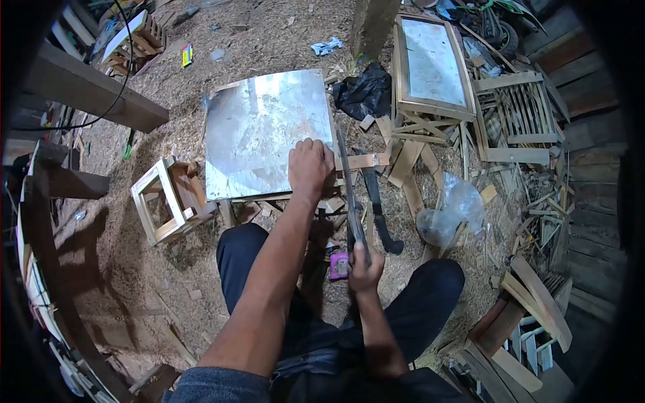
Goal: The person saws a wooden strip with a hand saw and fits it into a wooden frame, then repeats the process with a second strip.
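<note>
My left hand (311, 166) is closed over a light wooden strip (371, 161) at the right edge of a metal-topped board (262, 134). The strip sticks out past that edge, and its other end is hidden under my fingers. Wrapped round the grip of a handsaw (350, 191) is my right hand (366, 269). The long blade points away from me and crosses the strip just beside the board. A pink tape measure (339, 266) lies left of my right hand. Beyond the saw, on the right, lies a dark machete-like tool (380, 211) with a curved end.
A small wooden frame (161, 200) stands left of the board. Wood shavings cover the ground. To the right are a clear plastic bag (451, 213), a black bag (365, 91), a wood-edged panel (437, 67) and slatted pieces (521, 114). A post (373, 30) rises behind.
</note>
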The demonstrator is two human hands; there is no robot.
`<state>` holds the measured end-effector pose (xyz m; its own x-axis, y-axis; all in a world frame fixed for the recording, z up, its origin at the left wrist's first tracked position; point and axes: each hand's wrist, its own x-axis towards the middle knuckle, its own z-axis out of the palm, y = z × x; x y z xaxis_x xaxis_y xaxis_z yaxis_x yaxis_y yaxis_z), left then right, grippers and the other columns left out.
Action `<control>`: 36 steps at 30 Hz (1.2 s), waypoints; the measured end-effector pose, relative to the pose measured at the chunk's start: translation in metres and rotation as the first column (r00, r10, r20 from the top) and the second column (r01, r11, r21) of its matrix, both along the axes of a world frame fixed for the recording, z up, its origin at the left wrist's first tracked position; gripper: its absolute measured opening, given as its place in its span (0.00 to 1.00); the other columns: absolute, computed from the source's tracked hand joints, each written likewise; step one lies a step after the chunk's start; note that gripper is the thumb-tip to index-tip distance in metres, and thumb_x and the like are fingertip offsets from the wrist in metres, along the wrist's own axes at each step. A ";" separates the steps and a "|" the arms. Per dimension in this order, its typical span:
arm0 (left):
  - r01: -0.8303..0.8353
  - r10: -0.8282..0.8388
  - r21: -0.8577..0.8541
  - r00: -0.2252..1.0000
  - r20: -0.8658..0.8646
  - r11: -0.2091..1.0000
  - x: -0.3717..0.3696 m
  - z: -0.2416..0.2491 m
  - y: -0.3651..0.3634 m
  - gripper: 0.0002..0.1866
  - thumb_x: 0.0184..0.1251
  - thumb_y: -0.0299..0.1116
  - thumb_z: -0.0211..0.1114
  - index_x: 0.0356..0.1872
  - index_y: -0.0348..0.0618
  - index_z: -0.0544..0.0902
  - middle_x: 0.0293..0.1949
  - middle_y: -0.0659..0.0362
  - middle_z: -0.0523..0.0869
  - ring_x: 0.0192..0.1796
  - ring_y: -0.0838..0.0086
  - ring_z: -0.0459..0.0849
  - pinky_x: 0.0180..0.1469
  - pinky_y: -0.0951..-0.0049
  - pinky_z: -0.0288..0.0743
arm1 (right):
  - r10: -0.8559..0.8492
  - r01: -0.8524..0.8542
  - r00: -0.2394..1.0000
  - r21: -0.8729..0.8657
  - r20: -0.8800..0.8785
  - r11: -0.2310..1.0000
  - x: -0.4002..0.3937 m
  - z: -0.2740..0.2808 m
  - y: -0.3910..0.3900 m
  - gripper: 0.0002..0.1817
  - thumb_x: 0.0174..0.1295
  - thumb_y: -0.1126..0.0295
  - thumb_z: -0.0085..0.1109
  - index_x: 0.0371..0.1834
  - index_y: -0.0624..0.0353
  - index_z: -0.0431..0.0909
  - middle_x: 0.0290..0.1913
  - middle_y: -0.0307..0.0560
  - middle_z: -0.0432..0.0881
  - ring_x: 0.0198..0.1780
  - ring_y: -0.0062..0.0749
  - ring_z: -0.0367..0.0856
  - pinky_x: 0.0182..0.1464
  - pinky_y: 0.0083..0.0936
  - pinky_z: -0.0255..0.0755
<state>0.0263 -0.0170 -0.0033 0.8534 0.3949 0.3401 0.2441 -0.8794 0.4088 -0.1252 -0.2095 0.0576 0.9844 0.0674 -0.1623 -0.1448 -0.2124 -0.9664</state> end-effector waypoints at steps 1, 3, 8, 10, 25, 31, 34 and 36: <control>0.005 -0.005 0.009 1.000 0.009 1.000 -0.001 -0.001 0.001 0.09 0.64 0.35 0.63 0.27 0.43 0.82 0.31 0.54 0.82 0.40 0.59 0.80 0.44 0.59 0.71 | 0.012 -0.012 1.000 0.003 0.009 1.000 0.015 -0.002 0.006 0.20 0.74 0.61 0.53 0.26 0.63 0.79 0.17 0.35 0.73 0.21 0.18 0.71 0.24 0.25 0.61; 0.003 -0.004 0.011 1.000 0.031 1.000 0.002 0.001 0.003 0.09 0.65 0.35 0.62 0.27 0.43 0.82 0.31 0.53 0.82 0.40 0.59 0.81 0.44 0.59 0.71 | 0.039 -0.038 0.999 -0.028 0.038 0.999 0.043 -0.007 0.017 0.20 0.74 0.61 0.53 0.25 0.63 0.79 0.17 0.39 0.73 0.20 0.21 0.72 0.24 0.26 0.62; 0.024 -0.024 0.002 1.000 0.010 1.000 -0.004 0.000 -0.001 0.09 0.65 0.35 0.62 0.28 0.43 0.82 0.31 0.53 0.82 0.39 0.58 0.81 0.45 0.58 0.72 | 0.040 -0.040 0.999 -0.013 0.021 0.999 0.016 0.001 0.000 0.19 0.73 0.63 0.54 0.26 0.64 0.79 0.17 0.42 0.72 0.21 0.23 0.70 0.26 0.26 0.64; 0.033 -0.033 -0.005 0.999 -0.002 0.999 -0.004 0.001 -0.001 0.09 0.65 0.34 0.62 0.27 0.42 0.81 0.30 0.52 0.81 0.39 0.57 0.80 0.44 0.58 0.72 | 0.045 -0.045 0.999 -0.001 -0.011 0.999 0.015 0.011 -0.004 0.21 0.74 0.63 0.53 0.22 0.63 0.75 0.16 0.40 0.70 0.21 0.21 0.68 0.25 0.26 0.61; 0.014 -0.014 0.013 1.000 0.006 1.000 -0.005 -0.002 -0.001 0.09 0.64 0.34 0.62 0.26 0.43 0.81 0.30 0.53 0.81 0.39 0.59 0.80 0.44 0.59 0.71 | 0.097 -0.097 0.995 -0.005 0.027 0.995 0.049 -0.003 0.016 0.22 0.75 0.61 0.47 0.24 0.64 0.72 0.17 0.42 0.71 0.22 0.26 0.70 0.26 0.30 0.61; 0.053 -0.053 0.017 0.999 0.014 0.998 -0.004 0.000 0.002 0.09 0.64 0.34 0.62 0.27 0.42 0.80 0.29 0.52 0.80 0.38 0.57 0.80 0.42 0.57 0.71 | 0.062 -0.060 0.998 0.079 -0.021 0.995 0.007 -0.003 -0.010 0.20 0.73 0.63 0.46 0.23 0.63 0.73 0.16 0.40 0.68 0.20 0.25 0.68 0.25 0.28 0.59; 0.041 -0.042 0.023 0.999 0.025 0.999 0.000 0.002 0.003 0.09 0.64 0.34 0.62 0.26 0.42 0.80 0.29 0.52 0.80 0.37 0.56 0.80 0.42 0.57 0.71 | 0.110 -0.111 0.994 0.028 0.025 0.993 0.041 -0.012 0.009 0.20 0.74 0.64 0.45 0.24 0.63 0.73 0.17 0.42 0.71 0.20 0.26 0.70 0.24 0.29 0.61; 0.034 -0.034 0.027 0.999 0.009 0.999 -0.005 0.001 0.000 0.09 0.63 0.34 0.62 0.26 0.42 0.80 0.29 0.52 0.80 0.37 0.56 0.80 0.42 0.57 0.71 | 0.103 -0.104 0.994 -0.028 -0.036 0.994 0.061 -0.001 0.025 0.20 0.75 0.65 0.44 0.24 0.63 0.73 0.17 0.42 0.72 0.21 0.26 0.71 0.25 0.29 0.62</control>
